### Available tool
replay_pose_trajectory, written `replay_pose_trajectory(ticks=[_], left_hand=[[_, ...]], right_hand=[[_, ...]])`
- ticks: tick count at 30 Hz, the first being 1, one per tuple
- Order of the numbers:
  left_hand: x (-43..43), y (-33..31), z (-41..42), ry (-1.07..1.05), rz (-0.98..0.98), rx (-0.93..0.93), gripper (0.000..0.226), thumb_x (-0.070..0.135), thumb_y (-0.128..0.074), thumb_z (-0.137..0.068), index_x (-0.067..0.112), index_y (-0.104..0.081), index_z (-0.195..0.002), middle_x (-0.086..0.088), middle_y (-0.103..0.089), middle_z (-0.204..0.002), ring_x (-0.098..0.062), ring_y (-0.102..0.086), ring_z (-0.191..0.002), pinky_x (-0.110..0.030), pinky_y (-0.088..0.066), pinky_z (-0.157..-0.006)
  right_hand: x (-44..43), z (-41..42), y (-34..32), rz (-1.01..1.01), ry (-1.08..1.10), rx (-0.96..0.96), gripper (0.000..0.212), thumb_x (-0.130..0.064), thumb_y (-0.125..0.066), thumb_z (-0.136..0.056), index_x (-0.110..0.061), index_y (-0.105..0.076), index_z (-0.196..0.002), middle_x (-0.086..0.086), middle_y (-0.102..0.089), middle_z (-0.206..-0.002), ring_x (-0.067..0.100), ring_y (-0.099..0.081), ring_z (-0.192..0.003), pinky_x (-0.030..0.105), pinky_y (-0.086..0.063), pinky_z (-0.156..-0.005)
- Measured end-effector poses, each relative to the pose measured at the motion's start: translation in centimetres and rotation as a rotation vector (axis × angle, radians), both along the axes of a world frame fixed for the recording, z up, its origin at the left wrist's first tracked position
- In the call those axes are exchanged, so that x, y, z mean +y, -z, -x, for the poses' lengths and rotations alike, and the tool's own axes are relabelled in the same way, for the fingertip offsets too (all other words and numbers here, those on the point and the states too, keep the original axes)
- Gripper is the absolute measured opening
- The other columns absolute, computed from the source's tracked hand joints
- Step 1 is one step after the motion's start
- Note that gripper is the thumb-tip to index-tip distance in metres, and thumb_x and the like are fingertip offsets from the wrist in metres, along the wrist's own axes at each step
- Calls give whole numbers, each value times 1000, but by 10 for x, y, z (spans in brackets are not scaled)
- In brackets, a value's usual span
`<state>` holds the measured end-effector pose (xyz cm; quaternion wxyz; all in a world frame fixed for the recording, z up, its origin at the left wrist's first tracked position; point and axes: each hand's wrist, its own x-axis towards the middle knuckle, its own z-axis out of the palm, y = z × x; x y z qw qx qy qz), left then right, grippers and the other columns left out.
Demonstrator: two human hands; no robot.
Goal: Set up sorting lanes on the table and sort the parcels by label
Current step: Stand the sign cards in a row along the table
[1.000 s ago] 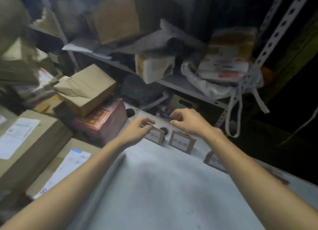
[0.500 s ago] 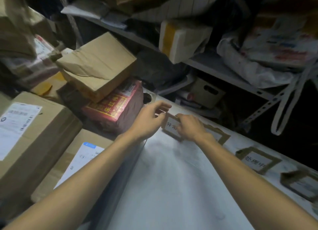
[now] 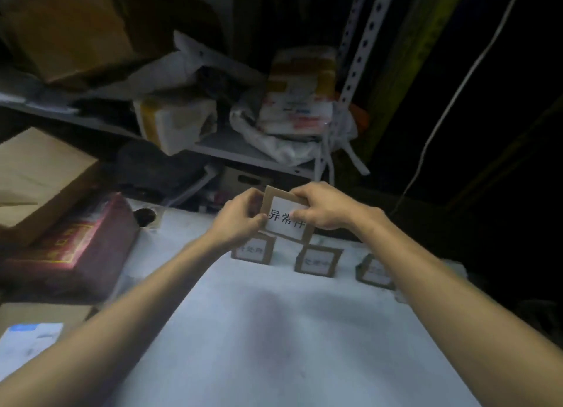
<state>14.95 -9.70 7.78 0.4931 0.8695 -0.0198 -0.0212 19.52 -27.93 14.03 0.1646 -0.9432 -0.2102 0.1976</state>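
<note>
Head view: both hands are now lifting one lane card [image 3: 285, 216] off the table [image 3: 274, 330], just above frame centre; half a sec ago it was sitting down at the table's far edge w/ the hands on it. Left hand [image 3: 240, 220] is pinching its left edge, right hand [image 3: 323, 207] is gripping top-right corner, thumb over the white label. Three other cards [image 3: 316, 260] are standing in a row below it, mid-frame, apart from each other. Parcels [image 3: 45, 175] are waiting at left, unsorted. Judging: lanes are still being set up; this card prob. needs re-seating before sorting starts.
</note>
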Motion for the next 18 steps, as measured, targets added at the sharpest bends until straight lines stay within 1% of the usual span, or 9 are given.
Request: replay_pose_trajectory(ticks=[2,3,6,8,11,14,16,18], left_hand=[[-44,-1,-2,66,-5,3,26,9,-63,-87,21,-57,-109,3,-69,-109,-14,-66,-102,-42,-55,-90],[-68,0,-2,104,0,13,26,9,-62,-88,20,-56,-110,3,-68,-110,-13,-65,-103,-37,-56,-89],[-141,0,-1,207,31,40,29,10,-60,-91,19,-52,-117,4,-63,-114,-10,-60,-105,-19,-52,-74],[-191,1,-2,251,29,42,32,11,-59,-92,16,-50,-123,3,-60,-117,-8,-57,-105,-14,-48,-68],[-263,10,-9,291,35,72,34,11,-56,-93,12,-48,-126,-2,-61,-124,-11,-58,-110,-15,-49,-66],[-328,28,-15,307,58,138,36,13,-55,-95,11,-46,-130,-6,-59,-128,-13,-56,-113,-18,-49,-73],[-363,47,-17,316,68,190,38,15,-54,-96,12,-44,-133,-6,-58,-129,-12,-54,-108,-19,-48,-75],[-390,68,-21,320,80,234,39,17,-54,-97,13,-43,-135,-6,-59,-126,-12,-54,-104,-20,-49,-76]], right_hand=[[-46,8,1,-4,64,22,22,-27,-67,-94,-25,-66,-116,-5,-71,-108,11,-68,-98,35,-58,-86],[-70,12,2,-5,94,30,23,-27,-67,-94,-26,-66,-116,-5,-71,-108,11,-68,-99,35,-58,-86],[-144,20,3,5,167,43,18,-26,-67,-94,-29,-64,-111,-10,-68,-100,10,-68,-96,33,-59,-83],[-192,24,2,2,210,53,19,-23,-66,-95,-28,-64,-113,-12,-66,-97,9,-66,-96,26,-56,-78],[-260,28,6,3,266,53,28,-19,-64,-96,-24,-63,-123,-5,-67,-108,10,-64,-99,24,-53,-77],[-321,28,26,14,328,70,39,-17,-62,-97,-24,-57,-134,-4,-64,-113,9,-62,-99,21,-50,-74],[-354,24,47,14,358,92,43,-17,-62,-97,-25,-54,-138,-2,-65,-119,8,-60,-99,18,-49,-71],[-380,18,69,23,389,108,43,-15,-62,-97,-25,-55,-138,-3,-62,-117,9,-60,-103,17,-48,-69]])
